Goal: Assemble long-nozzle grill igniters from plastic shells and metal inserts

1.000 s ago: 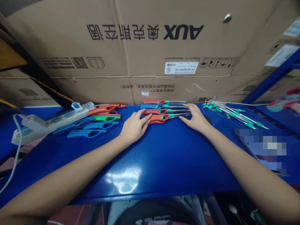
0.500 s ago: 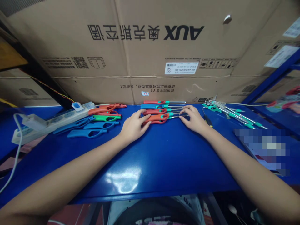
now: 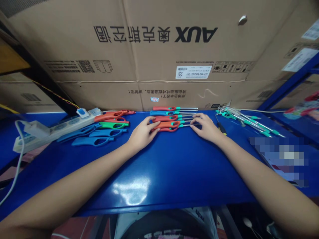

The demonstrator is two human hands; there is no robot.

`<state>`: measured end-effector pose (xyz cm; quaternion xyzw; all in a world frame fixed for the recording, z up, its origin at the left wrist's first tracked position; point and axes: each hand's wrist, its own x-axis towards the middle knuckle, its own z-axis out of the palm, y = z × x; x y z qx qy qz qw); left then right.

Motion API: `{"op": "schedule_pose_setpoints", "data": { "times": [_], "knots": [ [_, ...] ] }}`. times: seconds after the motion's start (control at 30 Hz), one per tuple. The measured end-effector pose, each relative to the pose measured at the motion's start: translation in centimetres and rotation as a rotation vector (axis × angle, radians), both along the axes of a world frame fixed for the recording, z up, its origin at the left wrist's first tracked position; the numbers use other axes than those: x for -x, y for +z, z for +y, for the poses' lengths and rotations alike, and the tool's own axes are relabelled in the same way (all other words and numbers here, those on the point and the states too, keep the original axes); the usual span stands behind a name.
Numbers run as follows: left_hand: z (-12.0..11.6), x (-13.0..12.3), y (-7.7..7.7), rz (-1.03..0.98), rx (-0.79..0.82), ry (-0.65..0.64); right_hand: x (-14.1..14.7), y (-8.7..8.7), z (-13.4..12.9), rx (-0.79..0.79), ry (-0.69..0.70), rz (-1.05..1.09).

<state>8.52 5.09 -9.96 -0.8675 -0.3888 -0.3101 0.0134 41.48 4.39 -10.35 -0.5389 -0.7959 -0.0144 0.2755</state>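
Observation:
Several long-nosed lighters lie side by side at the middle back of the blue table. My left hand point(image 3: 142, 135) has thumb and fingers closed around the handle end of the nearest orange lighter point(image 3: 169, 124). At its other end, my right hand point(image 3: 205, 127) pinches the tip of the metal tube. Behind it lie a red lighter point(image 3: 171, 118), a blue lighter point(image 3: 159, 113) and another red lighter point(image 3: 161, 108), all with tubes pointing right. My fingers partly cover the handle ends and tube tips.
Orange handles point(image 3: 109, 116), a green handle point(image 3: 118, 125) and blue handles point(image 3: 86, 141) lie left, by a white power strip point(image 3: 71, 124). To the right are a screwdriver point(image 3: 220, 128) and a pile of metal tubes with green parts point(image 3: 245, 120). A large cardboard sheet point(image 3: 154, 66) stands behind.
Almost nothing differs. My right fingers have shifted very slightly at the tube tip; my left hand stays on the orange lighter's handle.

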Motion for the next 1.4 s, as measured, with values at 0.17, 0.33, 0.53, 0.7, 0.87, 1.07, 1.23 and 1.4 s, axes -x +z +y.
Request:
{"op": "schedule_pose_setpoints", "data": {
  "times": [0.17, 0.33, 0.53, 0.7, 0.87, 1.07, 1.23, 1.4],
  "knots": [
    [0.4, 0.2, 0.0, -0.003, 0.006, 0.009, -0.1, 0.0, 0.0, -0.003, 0.023, -0.008],
    [0.4, 0.3, 0.0, 0.003, 0.016, 0.022, -0.1, 0.1, 0.0, -0.014, 0.043, -0.004],
    [-0.7, 0.2, 2.1, 0.014, 0.001, 0.103, 0.2, 0.9, -0.5, -0.057, 0.082, 0.023],
    [1.6, 4.1, 7.7, 0.196, 0.037, 0.454, 0.8, 2.4, -1.2, -0.151, 0.104, 0.055],
    [5.4, 9.8, 8.6, 0.400, 0.215, 0.703, 1.2, 3.2, -1.7, -0.241, 0.144, 0.042],
    [6.5, 11.6, 7.0, 0.469, 0.231, 0.615, 1.3, 3.0, -1.6, -0.264, 0.179, 0.013],
    [5.1, 10.1, 8.8, 0.465, 0.089, 0.652, 1.8, 4.0, -2.2, -0.280, 0.206, 0.055],
    [-1.1, 5.0, 9.5, 0.494, -0.053, 0.430, 4.4, 5.7, -4.5, -0.284, 0.316, 0.165]
  ]
}}
